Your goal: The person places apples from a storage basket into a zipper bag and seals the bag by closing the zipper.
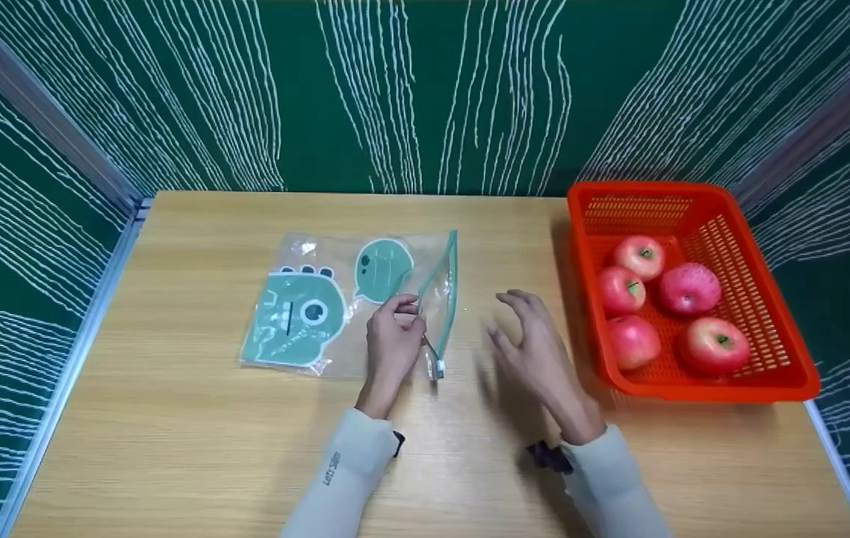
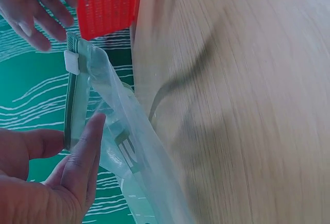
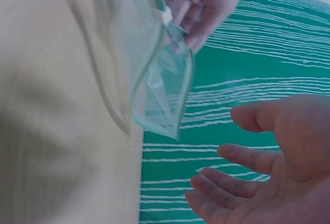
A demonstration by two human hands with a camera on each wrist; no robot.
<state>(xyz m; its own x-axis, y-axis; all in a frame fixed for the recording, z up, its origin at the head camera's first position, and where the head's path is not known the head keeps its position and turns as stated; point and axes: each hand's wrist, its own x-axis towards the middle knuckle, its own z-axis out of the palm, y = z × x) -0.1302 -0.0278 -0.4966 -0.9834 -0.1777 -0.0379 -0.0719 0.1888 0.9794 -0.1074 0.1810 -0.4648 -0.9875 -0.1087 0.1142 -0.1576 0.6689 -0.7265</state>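
Observation:
A clear slider zip bag [image 1: 305, 317] with green cartoon prints lies on the table, its green-edged mouth to the right and gaping. My left hand [image 1: 393, 347] pinches one edge of the mouth between thumb and fingers; the left wrist view shows that edge raised. The white slider [image 2: 72, 62] sits near one end of the zip strip. My right hand [image 1: 541, 355] is in the air between the bag and the red basket, fingers spread and loosely bent, with nothing in it. In the right wrist view its palm [image 3: 304, 147] faces the bag's opening.
A red plastic basket [image 1: 724, 392] stands at the right of the wooden table [image 1: 193, 448]. Several red apples [image 1: 715, 346] lie inside it. Green panels [image 1: 432, 97] with white wavy lines border the table at the back and sides.

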